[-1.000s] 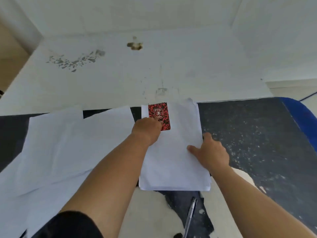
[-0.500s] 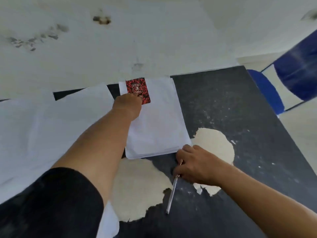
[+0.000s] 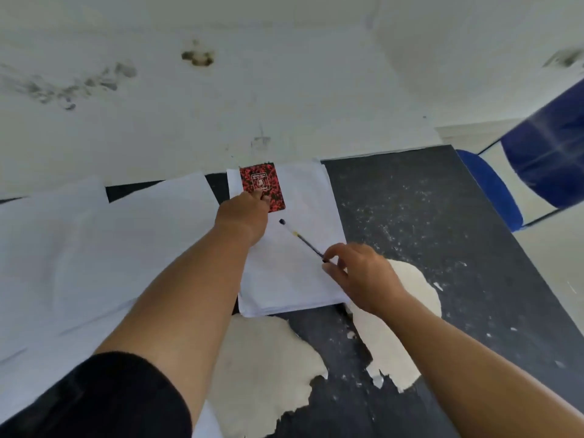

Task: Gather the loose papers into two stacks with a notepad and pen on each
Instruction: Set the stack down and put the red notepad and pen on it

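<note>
One squared stack of papers (image 3: 294, 263) lay on the dark bench (image 3: 426, 222), its far edge close to the pale wall. A small red-and-black notepad (image 3: 262, 186) sat on the stack's far left corner, with the left hand (image 3: 245, 214) resting on its near edge; the fingers were hidden behind the knuckles, so whether the left grip pinched the notepad or only pressed it flat could not be told. A pen (image 3: 301, 238) lay slantwise over the middle of the stack, dark cap toward the notepad, its near end pinched in a narrow grip of the right hand (image 3: 360, 276), thumb and forefinger closed on the barrel. Judged: the first stack was all but finished, lacking only release of the pen. To the left, loose sheets (image 3: 94, 248) were spread overlapping across the bench, not squared; these remained to be gathered into the second stack. No second notepad or second pen was visible in view. Chipped pale patches (image 3: 262, 368) showed in the bench surface near the stack; a blue chair (image 3: 537, 159) stood well apart at right.
</note>
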